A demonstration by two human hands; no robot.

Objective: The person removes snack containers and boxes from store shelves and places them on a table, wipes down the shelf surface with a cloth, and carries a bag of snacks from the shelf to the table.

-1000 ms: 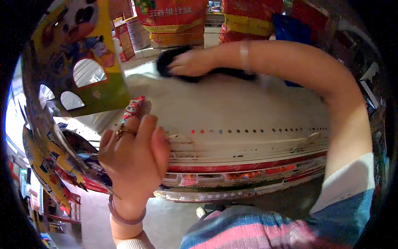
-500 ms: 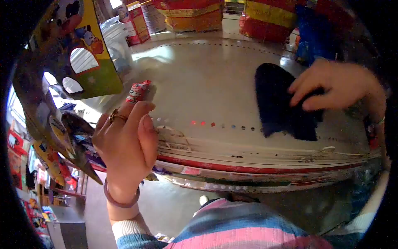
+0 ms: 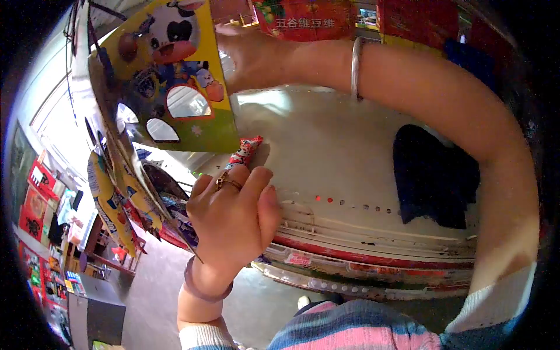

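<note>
Red-and-white packet (image 3: 245,150): over the left part of the shelf (image 3: 326,151), just beside the lower corner of the printed panel (image 3: 175,76). Left hand (image 3: 233,216): grip closed on it; over-squeezing could crumple the wrapper. Right hand (image 3: 245,58): partly behind the panel, can't tell its grip; a snag could knock the panel into the packet. Dark cloth (image 3: 434,178) lies loose near the shelf's front edge; a low arm sweep could drag it off.

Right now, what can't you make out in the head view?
Head view:
1. Right hand: its fingertips, and whether they hold anything, hidden behind the yellow-and-green cartoon-cow panel.
2. Small red-and-white wrapped packet: lower end covered by the left hand.
3. Shiny red bag with white lettering: top cut off by the frame's upper edge.
4. Yellow printed packets at left: fine print too small and blurred.
</note>
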